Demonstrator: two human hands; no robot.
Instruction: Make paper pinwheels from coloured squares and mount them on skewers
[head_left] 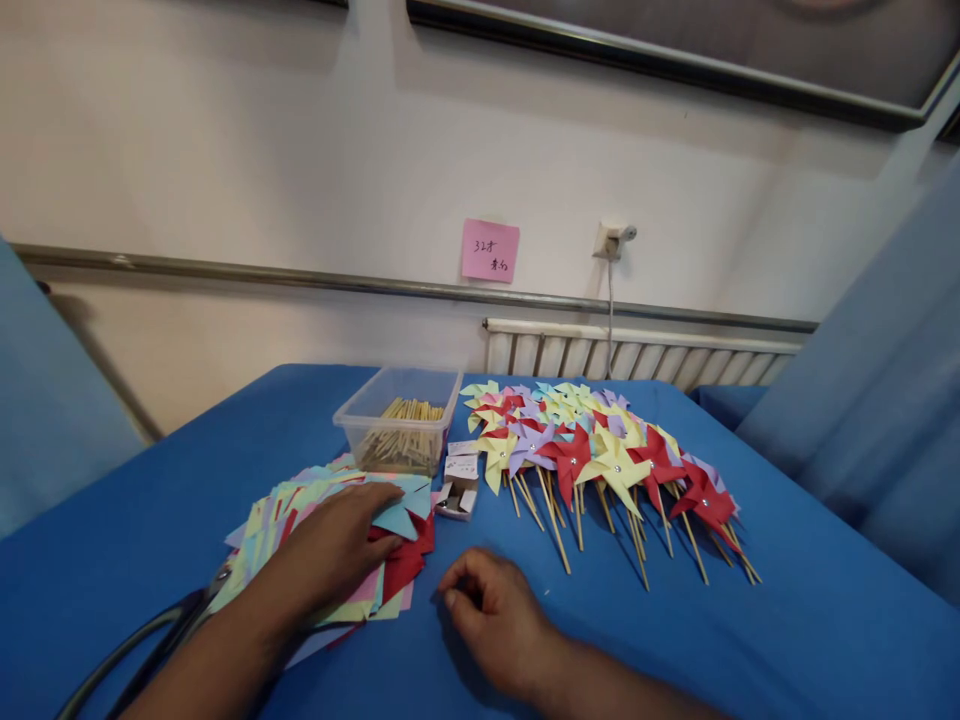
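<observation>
My left hand [341,545] rests on a fanned pile of coloured paper sheets [281,515], its fingers and thumb closed about the edge of a light blue paper sheet [399,512]. A red paper sheet [405,560] with cut flaps lies just under the blue one. To the right, my right hand [499,615] is held low at the blue cloth, thumb and forefinger curled together; whatever they pinch is too small or hidden to make out. Black-handled scissors [176,620] lie left of the pile, partly behind my left forearm.
Behind the pile stands a clear plastic box [397,420] of short wooden sticks [409,415]. Beside it sits a small open carton [457,490] with little metal pieces. Many finished paper pinwheels [619,465] on sticks spread across the right of the blue table [637,650].
</observation>
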